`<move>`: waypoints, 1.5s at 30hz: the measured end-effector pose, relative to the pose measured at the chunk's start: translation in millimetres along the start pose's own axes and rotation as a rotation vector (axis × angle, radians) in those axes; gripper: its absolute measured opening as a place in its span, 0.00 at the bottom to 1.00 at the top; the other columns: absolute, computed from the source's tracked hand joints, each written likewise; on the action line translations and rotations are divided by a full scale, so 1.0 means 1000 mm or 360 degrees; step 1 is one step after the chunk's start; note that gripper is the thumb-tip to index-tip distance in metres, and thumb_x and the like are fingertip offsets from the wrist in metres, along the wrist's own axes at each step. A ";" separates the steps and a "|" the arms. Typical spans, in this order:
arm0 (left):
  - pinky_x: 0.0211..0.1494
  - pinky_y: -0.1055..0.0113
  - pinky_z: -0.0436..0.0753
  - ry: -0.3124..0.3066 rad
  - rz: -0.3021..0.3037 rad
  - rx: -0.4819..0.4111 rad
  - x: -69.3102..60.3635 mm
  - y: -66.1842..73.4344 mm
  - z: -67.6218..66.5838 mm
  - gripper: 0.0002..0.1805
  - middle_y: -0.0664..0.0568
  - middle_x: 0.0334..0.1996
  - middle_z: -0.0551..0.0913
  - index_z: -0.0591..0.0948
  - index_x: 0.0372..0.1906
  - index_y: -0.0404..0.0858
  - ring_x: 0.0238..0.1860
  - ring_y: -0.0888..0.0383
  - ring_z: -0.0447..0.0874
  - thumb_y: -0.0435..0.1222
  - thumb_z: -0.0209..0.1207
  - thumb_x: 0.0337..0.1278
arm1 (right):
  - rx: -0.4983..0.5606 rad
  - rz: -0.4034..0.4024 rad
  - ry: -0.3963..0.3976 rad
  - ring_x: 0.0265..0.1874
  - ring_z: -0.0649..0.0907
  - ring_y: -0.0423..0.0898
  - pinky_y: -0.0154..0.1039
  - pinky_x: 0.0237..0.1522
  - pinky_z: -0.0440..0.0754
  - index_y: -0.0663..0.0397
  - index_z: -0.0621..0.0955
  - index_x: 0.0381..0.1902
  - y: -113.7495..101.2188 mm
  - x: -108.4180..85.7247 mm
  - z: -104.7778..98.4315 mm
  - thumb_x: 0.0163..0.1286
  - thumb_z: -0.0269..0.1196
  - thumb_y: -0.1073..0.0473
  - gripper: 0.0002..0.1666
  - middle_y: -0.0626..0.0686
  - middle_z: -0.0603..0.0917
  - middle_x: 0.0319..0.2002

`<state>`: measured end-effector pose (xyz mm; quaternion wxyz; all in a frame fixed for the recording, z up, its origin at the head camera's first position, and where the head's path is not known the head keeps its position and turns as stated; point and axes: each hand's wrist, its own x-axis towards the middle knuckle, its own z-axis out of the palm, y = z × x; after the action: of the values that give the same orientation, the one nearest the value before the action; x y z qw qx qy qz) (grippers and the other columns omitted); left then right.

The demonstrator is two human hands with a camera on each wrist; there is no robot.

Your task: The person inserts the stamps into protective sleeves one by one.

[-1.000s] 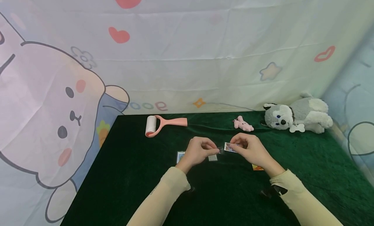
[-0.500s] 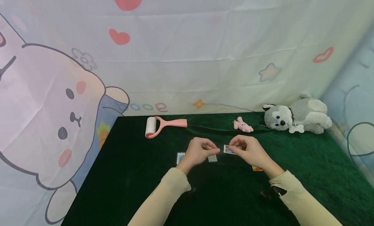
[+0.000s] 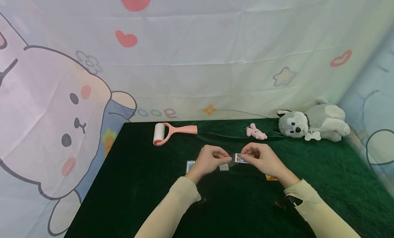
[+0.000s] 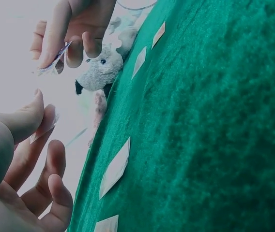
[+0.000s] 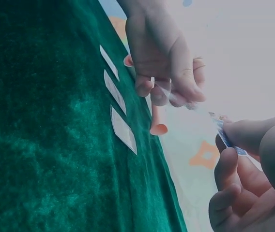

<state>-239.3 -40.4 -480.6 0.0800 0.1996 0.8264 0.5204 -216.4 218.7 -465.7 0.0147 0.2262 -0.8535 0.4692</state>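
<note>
Between thumb and fingertips, my left hand (image 3: 210,159) pinches a clear plastic sleeve (image 5: 165,92), best seen in the right wrist view. My right hand (image 3: 263,157) pinches a small printed card (image 3: 240,158) with a white border. The card's left edge faces the sleeve, close by; whether they touch is hard to tell. Both hands are raised above the green cloth. Beneath the left hand lie a blue-pictured card (image 3: 189,165), partly covered by the wrist, and a pale card-sized piece (image 3: 224,167). An orange card (image 3: 271,177) shows from under the right wrist.
A pink-handled lint roller (image 3: 175,130) lies at the back left of the green cloth (image 3: 138,197). Toward the back right are a small pink plush toy (image 3: 256,132) and a grey-and-white plush dog (image 3: 314,121). A printed curtain (image 3: 197,60) hangs behind.
The right hand has shifted slightly left and down with the card, bringing it a little nearer the left fingertips. The left hand stays almost still, the sleeve in its grip.
</note>
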 end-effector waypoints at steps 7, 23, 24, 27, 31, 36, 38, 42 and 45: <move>0.45 0.62 0.83 0.0013 0.0014 -0.0026 0.000 0.000 -0.001 0.04 0.61 0.33 0.90 0.92 0.37 0.49 0.37 0.60 0.86 0.44 0.73 0.64 | -0.0052 0.0021 0.0019 0.23 0.77 0.43 0.37 0.25 0.76 0.47 0.85 0.43 0.002 0.000 0.000 0.74 0.69 0.59 0.03 0.46 0.86 0.33; 0.45 0.62 0.83 -0.0017 0.0002 -0.0033 0.000 -0.001 0.000 0.05 0.61 0.34 0.90 0.91 0.39 0.49 0.37 0.59 0.86 0.45 0.72 0.65 | -0.0012 0.0004 -0.0002 0.22 0.77 0.43 0.37 0.25 0.76 0.47 0.86 0.43 0.002 0.000 0.000 0.75 0.68 0.57 0.02 0.48 0.86 0.35; 0.46 0.62 0.83 -0.0013 0.0005 -0.0030 -0.001 -0.001 -0.001 0.05 0.61 0.34 0.90 0.91 0.39 0.49 0.38 0.59 0.86 0.45 0.72 0.65 | -0.0008 0.0001 -0.0004 0.22 0.77 0.43 0.36 0.25 0.76 0.47 0.86 0.43 0.002 0.000 0.000 0.75 0.68 0.57 0.02 0.48 0.86 0.34; 0.46 0.62 0.83 -0.0014 0.0025 -0.0024 -0.001 0.000 -0.001 0.05 0.61 0.34 0.90 0.91 0.40 0.49 0.38 0.59 0.85 0.44 0.71 0.66 | -0.0003 -0.0015 -0.0009 0.22 0.77 0.43 0.36 0.25 0.76 0.46 0.86 0.43 0.002 0.000 -0.001 0.75 0.69 0.57 0.02 0.48 0.86 0.34; 0.46 0.62 0.83 -0.0046 0.0049 -0.0037 -0.001 0.001 -0.001 0.05 0.60 0.35 0.89 0.90 0.41 0.49 0.38 0.59 0.85 0.44 0.70 0.68 | -0.0009 -0.0019 -0.0010 0.22 0.77 0.43 0.36 0.25 0.76 0.46 0.86 0.43 0.002 0.000 0.000 0.75 0.69 0.56 0.02 0.48 0.86 0.34; 0.51 0.61 0.83 -0.0101 0.0048 -0.0109 -0.001 0.001 -0.001 0.04 0.60 0.38 0.91 0.89 0.44 0.47 0.41 0.60 0.87 0.42 0.67 0.71 | -0.0007 0.0009 -0.0006 0.22 0.78 0.43 0.37 0.25 0.77 0.47 0.85 0.43 0.003 0.000 0.000 0.75 0.69 0.57 0.02 0.48 0.86 0.35; 0.52 0.61 0.83 -0.0117 0.0045 -0.0139 -0.001 0.000 0.000 0.05 0.60 0.39 0.92 0.89 0.45 0.46 0.43 0.61 0.88 0.41 0.67 0.72 | -0.0007 0.0015 -0.0006 0.22 0.77 0.43 0.37 0.25 0.77 0.47 0.85 0.43 0.003 -0.001 0.000 0.75 0.68 0.57 0.02 0.48 0.86 0.34; 0.52 0.60 0.84 -0.0102 0.0041 -0.0158 -0.001 0.000 0.001 0.08 0.60 0.38 0.92 0.90 0.47 0.44 0.43 0.61 0.89 0.41 0.68 0.70 | -0.0004 0.0006 -0.0006 0.21 0.76 0.42 0.36 0.24 0.75 0.47 0.85 0.43 0.003 -0.001 0.001 0.75 0.68 0.57 0.02 0.48 0.85 0.33; 0.51 0.60 0.84 -0.0067 0.0041 -0.0158 -0.001 0.001 0.001 0.09 0.60 0.37 0.92 0.90 0.47 0.43 0.41 0.60 0.89 0.41 0.70 0.67 | -0.0001 -0.0005 -0.0001 0.20 0.75 0.41 0.36 0.23 0.75 0.47 0.86 0.43 0.003 -0.001 0.001 0.75 0.69 0.57 0.02 0.48 0.85 0.33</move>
<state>-238.2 -39.4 -480.5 0.1005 0.2169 0.7951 0.5574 -216.8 219.8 -468.5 0.0153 0.2277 -0.8533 0.4688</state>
